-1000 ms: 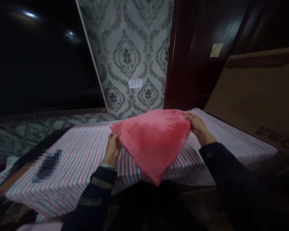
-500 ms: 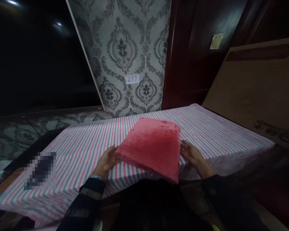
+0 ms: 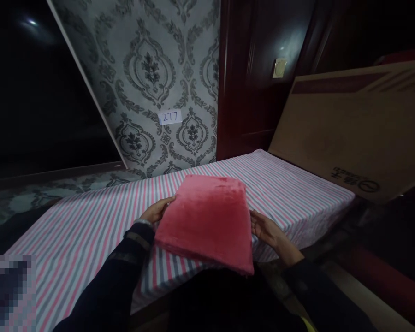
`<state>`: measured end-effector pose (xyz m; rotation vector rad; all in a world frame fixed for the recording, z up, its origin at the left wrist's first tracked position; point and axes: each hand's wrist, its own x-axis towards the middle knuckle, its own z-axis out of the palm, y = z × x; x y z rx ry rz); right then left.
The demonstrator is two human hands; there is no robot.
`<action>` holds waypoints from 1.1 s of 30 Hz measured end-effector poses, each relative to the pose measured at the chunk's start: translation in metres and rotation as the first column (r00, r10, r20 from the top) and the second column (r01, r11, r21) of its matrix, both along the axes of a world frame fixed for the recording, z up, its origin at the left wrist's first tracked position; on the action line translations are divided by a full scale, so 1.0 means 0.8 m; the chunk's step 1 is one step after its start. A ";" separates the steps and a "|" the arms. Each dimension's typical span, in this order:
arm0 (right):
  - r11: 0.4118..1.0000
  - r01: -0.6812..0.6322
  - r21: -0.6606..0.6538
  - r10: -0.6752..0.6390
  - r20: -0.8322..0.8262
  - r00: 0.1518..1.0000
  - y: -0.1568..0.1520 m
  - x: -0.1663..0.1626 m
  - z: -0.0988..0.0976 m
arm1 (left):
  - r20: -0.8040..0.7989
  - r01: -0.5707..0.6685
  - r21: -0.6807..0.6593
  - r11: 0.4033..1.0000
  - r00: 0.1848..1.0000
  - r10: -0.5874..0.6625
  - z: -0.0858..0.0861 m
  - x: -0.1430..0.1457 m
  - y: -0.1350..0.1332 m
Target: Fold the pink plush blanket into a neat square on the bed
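Observation:
A folded pink fleece cloth [image 3: 207, 219] lies on the striped table cover [image 3: 90, 226], its near edge hanging slightly over the front of the table. My left hand [image 3: 156, 211] rests against the cloth's left edge with the fingers partly tucked under it. My right hand [image 3: 265, 229] lies against the right edge, fingers stretched and apart. Both hands touch the sides of the cloth; neither has it lifted. Dark sleeves cover both my forearms.
A large cardboard sheet [image 3: 352, 124] leans at the right, over the table's far corner. Behind the table is patterned wallpaper with a small label [image 3: 169, 117], dark wood panelling [image 3: 256, 83] and a dark screen [image 3: 27, 101] at the left.
One second ago I held the cloth up by two corners; it was then laid flat on the table. Since half a second ago my hands stay at its sides and the view has shifted.

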<state>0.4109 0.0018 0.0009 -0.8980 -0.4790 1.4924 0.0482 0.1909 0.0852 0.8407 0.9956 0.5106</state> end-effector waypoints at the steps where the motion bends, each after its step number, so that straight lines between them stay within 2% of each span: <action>1: 1.000 -0.015 0.009 0.015 0.012 1.000 0.001 -0.001 -0.001 | -0.002 0.009 0.039 0.999 1.000 -0.009 0.000 0.004 0.002; 6: 0.998 -0.015 0.060 0.012 0.053 0.999 0.009 -0.014 -0.003 | 0.072 0.006 0.208 0.978 0.997 -0.021 -0.010 0.016 -0.001; 12: 1.000 -0.009 -0.007 0.010 0.120 0.993 0.010 -0.037 0.011 | 0.095 0.001 0.284 0.959 0.995 -0.029 -0.022 0.019 -0.003; 17: 0.999 0.014 -0.031 -0.010 0.133 0.991 0.006 -0.050 0.029 | 0.179 0.038 0.314 0.949 0.979 -0.098 -0.030 0.017 -0.002; 22: 0.997 0.022 -0.079 -0.016 0.082 0.997 0.004 -0.055 0.021 | 0.236 0.023 0.347 0.938 0.965 -0.111 -0.035 0.016 -0.005; 27: 0.998 0.037 -0.049 -0.030 0.139 0.990 0.009 -0.057 0.019 | 0.216 0.002 0.361 0.932 0.973 -0.086 -0.025 0.018 -0.013; 33: 0.995 0.085 0.051 -0.094 0.212 0.973 0.014 -0.045 0.055 | 0.237 -0.089 0.423 0.902 0.971 -0.016 0.009 0.016 -0.034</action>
